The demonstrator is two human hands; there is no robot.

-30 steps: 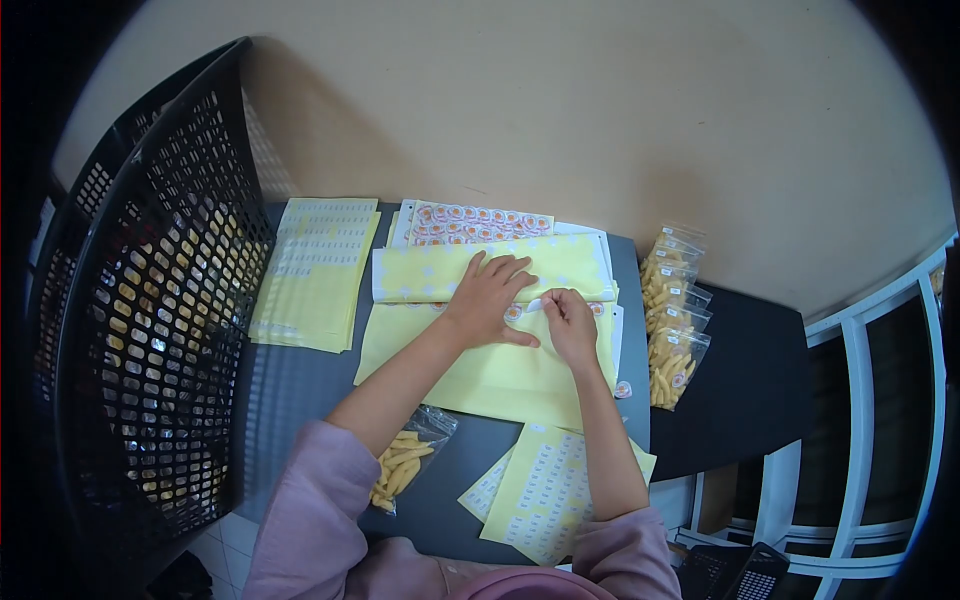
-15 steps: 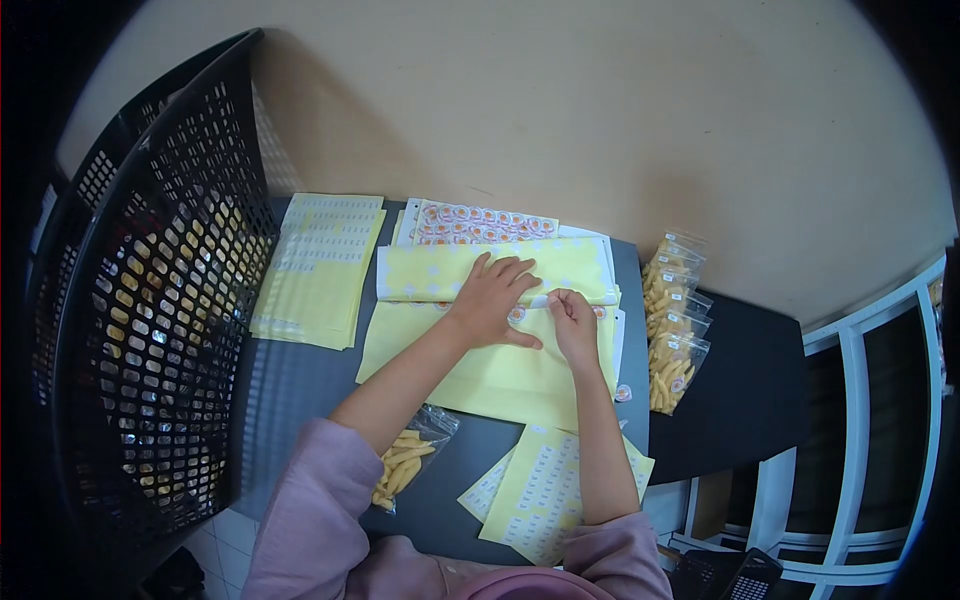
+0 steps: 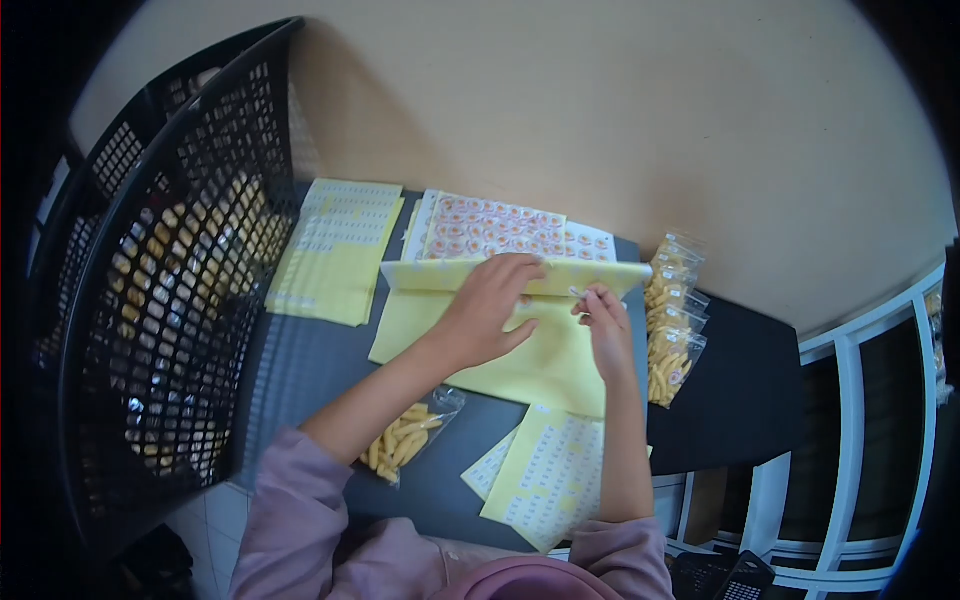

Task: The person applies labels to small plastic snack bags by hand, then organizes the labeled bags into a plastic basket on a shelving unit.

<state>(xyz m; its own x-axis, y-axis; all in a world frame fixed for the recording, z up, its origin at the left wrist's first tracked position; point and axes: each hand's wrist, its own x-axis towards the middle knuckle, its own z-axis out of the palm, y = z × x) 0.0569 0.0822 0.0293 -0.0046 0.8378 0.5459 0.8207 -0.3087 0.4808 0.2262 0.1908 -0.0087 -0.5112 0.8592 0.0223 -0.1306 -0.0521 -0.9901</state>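
A yellow-backed sticker sheet (image 3: 440,272) stands partly folded up across the pile on the grey table. My left hand (image 3: 492,312) lies against its fold, thumb and fingers apart, holding nothing. To the right, my right hand (image 3: 608,322) pinches a small whitish sticker (image 3: 577,292) just in front of the fold; its print is not readable. Under both hands spreads the yellow backing paper (image 3: 540,350). Behind the fold shows a sheet of round orange-and-white stickers (image 3: 495,225). A clear bag of yellow stick snacks (image 3: 405,437) lies below my left forearm.
At left stands a tall black perforated basket (image 3: 190,300) with snack bags behind its mesh. Yellow label sheets (image 3: 335,250) lie beside it, and more label sheets (image 3: 550,470) near my right forearm. Overlapping labelled snack bags (image 3: 672,340) line the right edge, by a black surface (image 3: 740,390).
The folded sheet has swung from lying flat to standing up, uncovering more round stickers behind. My right hand has moved slightly right, away from the sheet's edge, with the small sticker.
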